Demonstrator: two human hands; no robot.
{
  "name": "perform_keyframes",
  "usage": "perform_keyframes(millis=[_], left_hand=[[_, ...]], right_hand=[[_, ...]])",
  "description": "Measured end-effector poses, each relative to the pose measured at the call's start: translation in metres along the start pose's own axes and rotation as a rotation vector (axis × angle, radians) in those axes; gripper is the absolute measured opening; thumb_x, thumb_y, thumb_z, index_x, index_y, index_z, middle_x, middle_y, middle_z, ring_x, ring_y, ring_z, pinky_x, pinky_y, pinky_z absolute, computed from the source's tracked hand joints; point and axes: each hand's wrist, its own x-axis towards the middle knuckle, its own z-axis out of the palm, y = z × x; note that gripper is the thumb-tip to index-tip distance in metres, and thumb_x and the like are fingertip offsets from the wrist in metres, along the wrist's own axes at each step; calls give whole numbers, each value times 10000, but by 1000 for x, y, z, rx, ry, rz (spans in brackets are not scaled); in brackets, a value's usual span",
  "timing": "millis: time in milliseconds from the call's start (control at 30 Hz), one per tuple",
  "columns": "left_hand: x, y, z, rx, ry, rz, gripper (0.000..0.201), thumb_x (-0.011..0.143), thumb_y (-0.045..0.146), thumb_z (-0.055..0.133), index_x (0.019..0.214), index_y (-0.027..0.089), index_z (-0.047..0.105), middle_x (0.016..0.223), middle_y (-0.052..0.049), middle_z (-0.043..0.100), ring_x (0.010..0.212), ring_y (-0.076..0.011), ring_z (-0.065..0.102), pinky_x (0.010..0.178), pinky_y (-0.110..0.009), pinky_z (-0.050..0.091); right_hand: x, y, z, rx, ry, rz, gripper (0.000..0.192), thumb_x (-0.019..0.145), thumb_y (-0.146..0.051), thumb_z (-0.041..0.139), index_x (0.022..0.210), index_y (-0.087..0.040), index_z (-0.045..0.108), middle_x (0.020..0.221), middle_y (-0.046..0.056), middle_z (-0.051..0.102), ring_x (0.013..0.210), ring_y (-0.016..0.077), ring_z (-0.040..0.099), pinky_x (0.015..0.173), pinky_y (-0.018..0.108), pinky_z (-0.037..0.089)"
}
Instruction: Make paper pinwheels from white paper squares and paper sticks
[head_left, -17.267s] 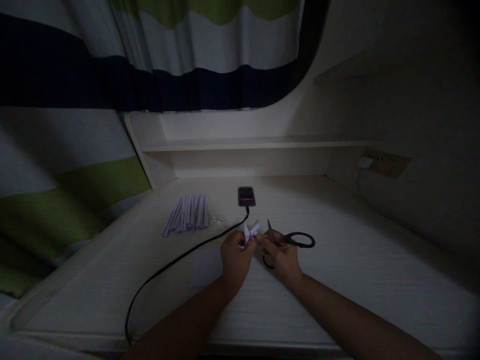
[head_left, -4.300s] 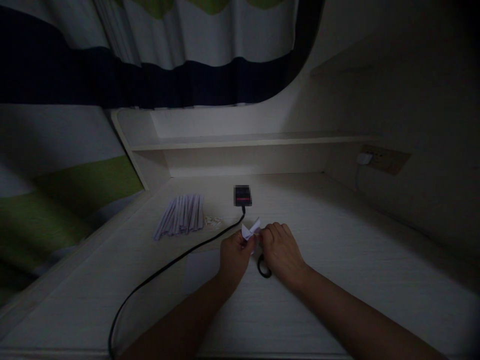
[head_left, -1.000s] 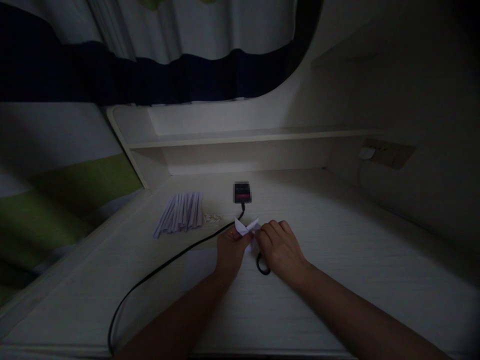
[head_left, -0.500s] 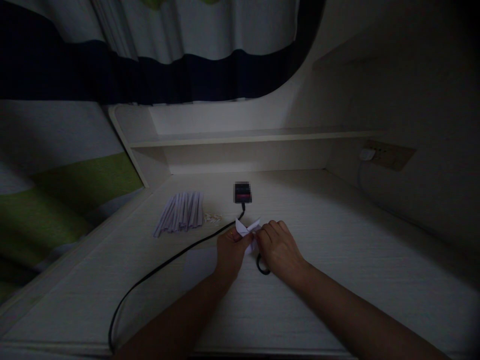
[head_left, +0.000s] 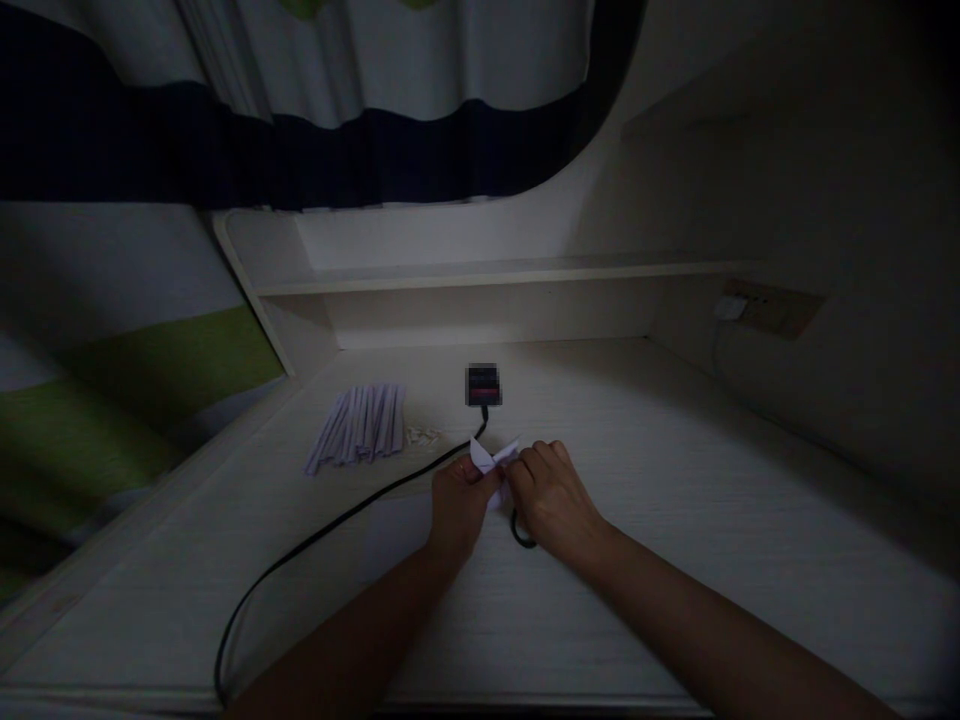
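Observation:
Between my two hands is a folded piece of white paper (head_left: 484, 459), with two pointed flaps standing up. My left hand (head_left: 459, 505) is closed on its left side, thumb against the paper. My right hand (head_left: 553, 490) pinches the right side, its fingertips mostly hidden behind the knuckles. Just under my right hand shows a black loop (head_left: 523, 532), perhaps a scissors handle; the rest of it is covered. A flat white sheet (head_left: 394, 535) lies on the desk, partly beneath my left forearm.
Several rolled paper sticks (head_left: 364, 425) lie left of my hands, beside a small pile of pale bits (head_left: 424, 436). A black cable (head_left: 322, 532) runs from a small dark device (head_left: 484, 384) to the desk's front edge. Behind is a shelf (head_left: 480, 275); a curtain (head_left: 150, 345) hangs left.
Both hands keep their grip on the folded paper and have hardly moved. The whole view has shifted very slightly.

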Motion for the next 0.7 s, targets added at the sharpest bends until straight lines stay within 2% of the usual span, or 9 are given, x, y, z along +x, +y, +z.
perform_keyframes(millis=[233, 567, 700], left_hand=[[-1, -2, 0, -14, -16, -7, 69, 580, 177, 571, 627, 135, 600, 563, 22, 565, 584, -129, 521, 564, -213, 392], [2, -5, 1, 78, -37, 64, 98, 589, 199, 568, 648, 146, 624, 570, 19, 583, 565, -122, 512, 550, -209, 387], [3, -6, 0, 74, -55, 52, 122, 595, 198, 562, 685, 145, 627, 581, 16, 591, 571, -126, 520, 551, -213, 393]], right_hand=[[-1, 0, 1, 18, -8, 2, 160, 747, -78, 423, 705, -109, 574, 674, 91, 515, 686, 204, 378, 651, 329, 260], [0, 1, 2, 7, -45, 19, 127, 745, -93, 458, 709, -117, 577, 689, 81, 541, 693, 207, 401, 660, 329, 259], [1, 0, 0, 6, -36, 44, 128, 741, -86, 459, 707, -118, 578, 684, 82, 546, 684, 207, 403, 652, 329, 259]])
